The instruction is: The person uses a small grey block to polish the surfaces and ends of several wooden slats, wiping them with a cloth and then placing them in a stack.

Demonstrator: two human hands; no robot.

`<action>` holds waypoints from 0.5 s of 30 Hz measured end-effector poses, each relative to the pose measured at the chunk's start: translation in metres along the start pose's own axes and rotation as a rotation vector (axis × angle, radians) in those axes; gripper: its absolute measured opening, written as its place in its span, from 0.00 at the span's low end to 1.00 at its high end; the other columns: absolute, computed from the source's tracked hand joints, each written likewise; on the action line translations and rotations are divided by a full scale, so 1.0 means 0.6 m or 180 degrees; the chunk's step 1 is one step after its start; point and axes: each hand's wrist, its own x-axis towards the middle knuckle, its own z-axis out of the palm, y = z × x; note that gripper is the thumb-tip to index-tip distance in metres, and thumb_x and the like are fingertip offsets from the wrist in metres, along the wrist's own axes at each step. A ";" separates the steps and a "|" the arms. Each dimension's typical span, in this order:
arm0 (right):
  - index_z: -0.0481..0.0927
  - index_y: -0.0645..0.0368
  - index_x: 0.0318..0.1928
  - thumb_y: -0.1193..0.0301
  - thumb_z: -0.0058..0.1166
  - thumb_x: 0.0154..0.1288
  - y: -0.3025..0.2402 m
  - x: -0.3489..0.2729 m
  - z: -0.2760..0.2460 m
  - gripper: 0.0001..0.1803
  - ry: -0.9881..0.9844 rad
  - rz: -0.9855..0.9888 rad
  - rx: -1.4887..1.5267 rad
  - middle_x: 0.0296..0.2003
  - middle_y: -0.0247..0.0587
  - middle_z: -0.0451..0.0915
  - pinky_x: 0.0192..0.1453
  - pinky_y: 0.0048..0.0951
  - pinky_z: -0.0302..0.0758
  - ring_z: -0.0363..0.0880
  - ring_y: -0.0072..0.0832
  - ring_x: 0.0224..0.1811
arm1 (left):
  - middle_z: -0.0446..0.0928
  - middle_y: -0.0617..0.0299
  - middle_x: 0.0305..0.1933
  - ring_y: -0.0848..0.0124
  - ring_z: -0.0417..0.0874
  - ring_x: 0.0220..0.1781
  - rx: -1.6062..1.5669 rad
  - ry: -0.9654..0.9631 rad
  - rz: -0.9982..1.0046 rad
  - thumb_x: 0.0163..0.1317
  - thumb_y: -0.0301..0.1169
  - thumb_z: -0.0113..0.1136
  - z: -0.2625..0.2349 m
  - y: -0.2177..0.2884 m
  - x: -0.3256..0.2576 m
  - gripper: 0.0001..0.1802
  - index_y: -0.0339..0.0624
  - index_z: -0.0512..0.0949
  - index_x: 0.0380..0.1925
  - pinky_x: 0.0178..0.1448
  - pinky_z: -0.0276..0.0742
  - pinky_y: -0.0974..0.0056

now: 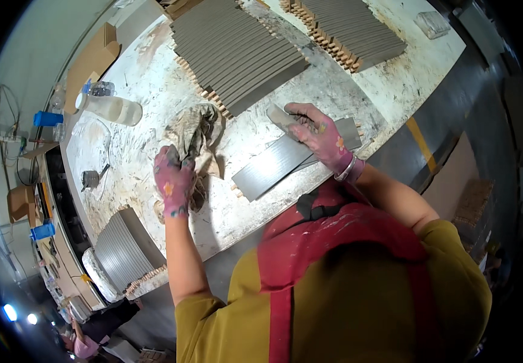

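Note:
My left hand [175, 180], in a stained pink glove, is closed on a crumpled, dirty beige rag [193, 130] that lies on the table. In my right hand [325, 138], gloved the same way, is a thin flat grey piece [281, 118], pinched between thumb and fingers; its exact kind I cannot make out. Beneath that hand lies a smooth grey board [270, 169] near the table's front edge. A second grey board [349, 132] shows partly under it, crossing at an angle, with small wooden pegs at its end.
Stacks of grey boards with wooden pegs [231, 54] [349, 30] fill the far side of the worktable [146, 72]. Another stack [129, 248] stands at the near left. A cloudy plastic bottle [113, 109] and a tape roll [90, 179] sit leftward. Another person [86, 345] is at lower left.

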 end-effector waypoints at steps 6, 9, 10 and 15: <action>0.69 0.63 0.64 0.69 0.59 0.67 -0.003 -0.005 0.008 0.27 0.0244 0.0210 0.0253 0.54 0.40 0.76 0.58 0.25 0.73 0.75 0.22 0.51 | 0.77 0.41 0.53 0.45 0.76 0.58 -0.0579 -0.0251 0.1474 0.57 0.37 0.63 0.034 0.167 -0.086 0.24 0.34 0.78 0.52 0.63 0.71 0.53; 0.68 0.63 0.65 0.69 0.59 0.67 0.001 -0.002 0.007 0.29 0.0387 0.0101 0.0253 0.55 0.41 0.76 0.60 0.25 0.73 0.76 0.24 0.52 | 0.77 0.42 0.57 0.52 0.78 0.59 -0.1292 -0.0934 0.0304 0.63 0.36 0.60 0.061 0.163 -0.081 0.26 0.31 0.72 0.57 0.63 0.72 0.58; 0.68 0.63 0.65 0.69 0.59 0.67 0.003 -0.009 0.008 0.29 0.0410 0.0123 0.0253 0.55 0.41 0.76 0.60 0.25 0.73 0.76 0.24 0.52 | 0.79 0.44 0.57 0.58 0.80 0.58 -0.1641 -0.0851 -0.0224 0.67 0.34 0.58 0.072 0.145 -0.088 0.23 0.31 0.72 0.57 0.61 0.74 0.61; 0.74 0.61 0.61 0.66 0.59 0.66 -0.006 -0.007 -0.006 0.24 0.0112 0.0146 -0.0036 0.54 0.36 0.75 0.58 0.25 0.71 0.73 0.22 0.54 | 0.84 0.51 0.48 0.62 0.83 0.52 -0.2024 -0.0949 -0.0828 0.63 0.34 0.63 -0.011 0.057 -0.038 0.24 0.36 0.74 0.58 0.56 0.76 0.61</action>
